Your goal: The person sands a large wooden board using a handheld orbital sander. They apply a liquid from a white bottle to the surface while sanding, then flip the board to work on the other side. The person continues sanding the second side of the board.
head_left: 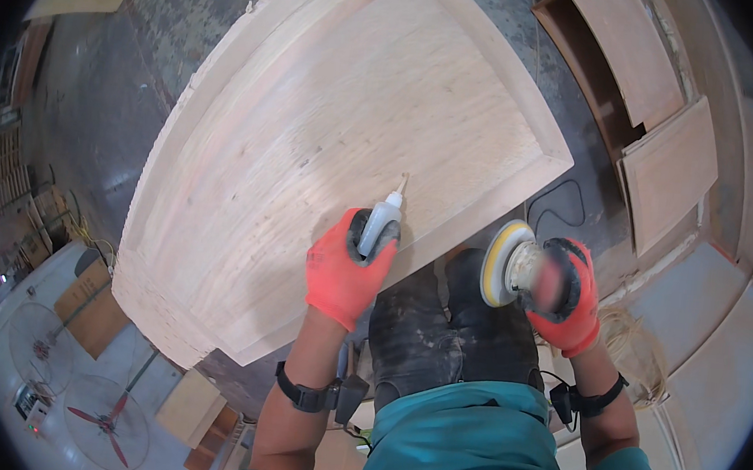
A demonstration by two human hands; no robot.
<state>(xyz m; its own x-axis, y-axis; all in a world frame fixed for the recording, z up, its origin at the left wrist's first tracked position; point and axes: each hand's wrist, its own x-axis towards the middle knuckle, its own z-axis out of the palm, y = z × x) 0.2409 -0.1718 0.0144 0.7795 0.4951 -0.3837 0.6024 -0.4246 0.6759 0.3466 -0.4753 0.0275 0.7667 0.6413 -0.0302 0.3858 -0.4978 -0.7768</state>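
1. The grey concrete floor [89, 138] spreads around the work, its surface patchy and stained.
2. A pale wooden panel [315, 122] with a border along its edges fills the middle of the view, directly ahead of the person; its left side curves and its far-left edge is ragged.
3. At the upper right, 2 light plywood sheets [673, 167] lie over dark brown boxwork, well apart from the panel.
4. The person's teal shirt [466, 440] and dark, dust-marked trousers [458, 332] take up the lower middle, just beside the panel's near edge.
5. At the lower left stand 2 caged fans [105, 423]; the nearer has 3 red blades.
6. The left hand [350, 264], in a red glove with black-coated fingers, is closed around a bottle over the panel.
7. The right hand [578, 308], gloved alike and partly blurred, is clamped on a sander, clear of the panel's near-right edge.
8. That disc sander [521, 270] is tilted, its round white-and-yellow pad facing left.
9. The white squeeze bottle [379, 224] slants, nozzle [402, 185] away from the person; whether the tip touches the wood I cannot tell.
10. Black straps [309, 393] circle both wrists.
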